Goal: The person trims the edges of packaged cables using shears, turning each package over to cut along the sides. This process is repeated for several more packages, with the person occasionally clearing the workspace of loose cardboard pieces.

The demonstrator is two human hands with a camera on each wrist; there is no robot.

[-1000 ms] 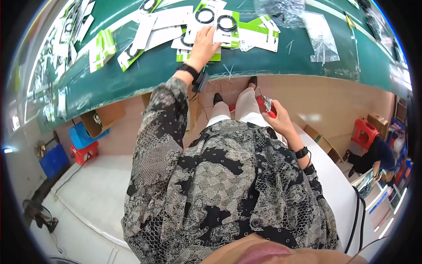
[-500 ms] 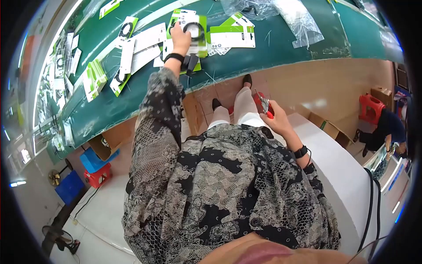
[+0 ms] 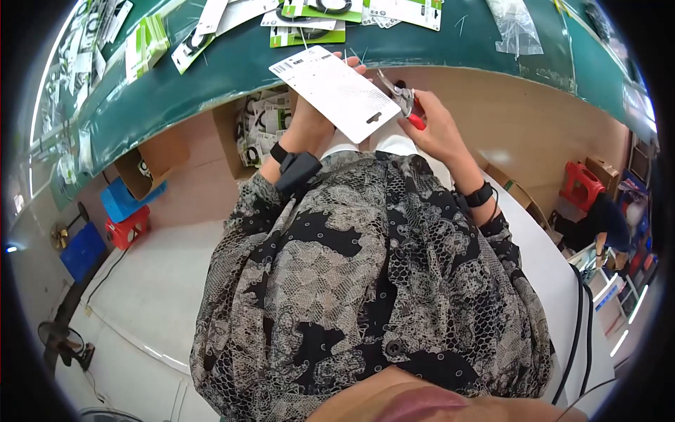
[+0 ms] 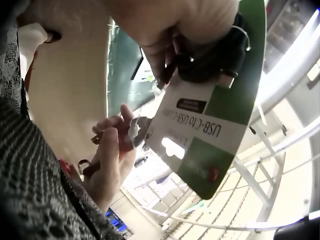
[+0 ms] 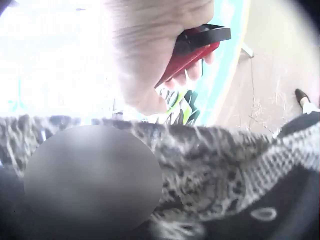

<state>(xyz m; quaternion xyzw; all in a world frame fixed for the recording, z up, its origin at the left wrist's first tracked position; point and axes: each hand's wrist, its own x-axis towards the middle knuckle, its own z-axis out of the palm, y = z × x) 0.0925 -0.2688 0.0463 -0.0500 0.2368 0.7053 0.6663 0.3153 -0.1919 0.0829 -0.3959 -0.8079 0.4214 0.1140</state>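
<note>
In the head view a white card [image 3: 341,95], its back facing up, is held by the left hand [image 3: 309,123] from beneath, over the lap. The left wrist view shows the card's green and white front [image 4: 200,125] with a black cable [image 4: 215,60] tied on it, the left hand's [image 4: 175,22] fingers gripping around the cable. My right hand [image 3: 437,130] grips red-handled pliers [image 3: 406,105], whose metal tip points up beside the card's right edge. In the right wrist view the right hand [image 5: 155,55] is curled round the red handle [image 5: 187,62].
More carded cables [image 3: 309,35] and white cards lie on the green table [image 3: 232,74]. A plastic bag [image 3: 513,28] is at its right. Below the table edge stands a box of carded cables [image 3: 264,126]. Far right are a red stool [image 3: 582,184] and another person [image 3: 610,225].
My left hand has taken a carded cable off the table and brought it back over the lap, turned back side up. The right hand with the pliers has moved up towards it.
</note>
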